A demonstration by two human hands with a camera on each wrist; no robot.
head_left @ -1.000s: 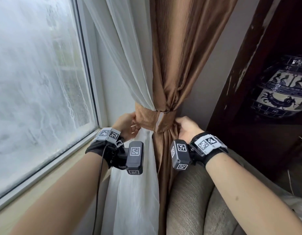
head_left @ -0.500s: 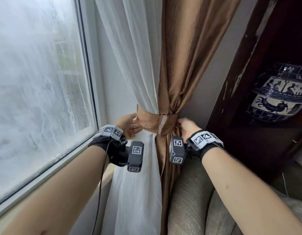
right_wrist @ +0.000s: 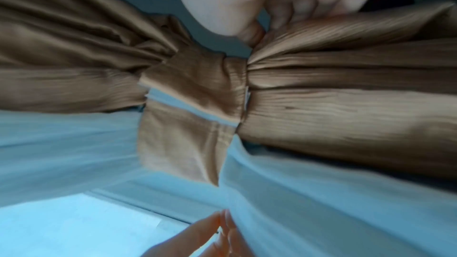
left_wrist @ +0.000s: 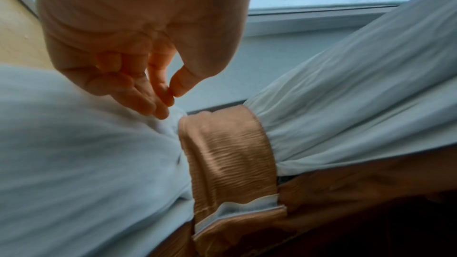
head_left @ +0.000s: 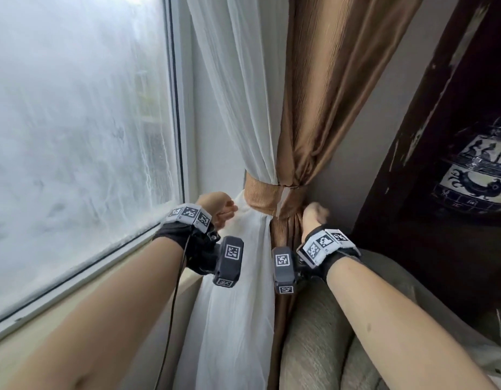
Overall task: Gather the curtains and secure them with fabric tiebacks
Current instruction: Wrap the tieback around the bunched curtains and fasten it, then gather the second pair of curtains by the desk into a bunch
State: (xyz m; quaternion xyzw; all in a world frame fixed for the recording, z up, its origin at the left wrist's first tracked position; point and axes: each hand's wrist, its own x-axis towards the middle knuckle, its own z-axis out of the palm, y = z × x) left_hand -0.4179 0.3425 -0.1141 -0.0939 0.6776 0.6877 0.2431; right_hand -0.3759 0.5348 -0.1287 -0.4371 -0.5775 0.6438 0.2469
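Forearms reach forward from the bottom of the head view, each wrist wearing a black strap with a small camera block. To the right and nearest lies a grey-green sofa arm, its rounded edge pressed close against the hanging cloth, so little room is left on that side. To the left a pale sill runs along under the window, with open space above it.

Farther in, the left hand sits just beside the white sheer curtain, below the band. In the left wrist view its fingers are nearly straight and loose, their tips touching the sheer fabric beside the band's edge; the thumb tip meets a fingertip with nothing seen between them. The right hand is at the brown curtain just under the band; the right wrist view, though blurred, shows its thumb and curled fingers pinching a fold of brown cloth.

Between the hands the brown fabric tieback wraps both curtains into one narrow bundle, its overlapping end showing a pale lining edge toward the front.

Beyond, the bundle hangs against a grey wall. To the far right stands a dark wooden cabinet with worn edges, holding a blue-and-white painted vase inside its shadowed opening.
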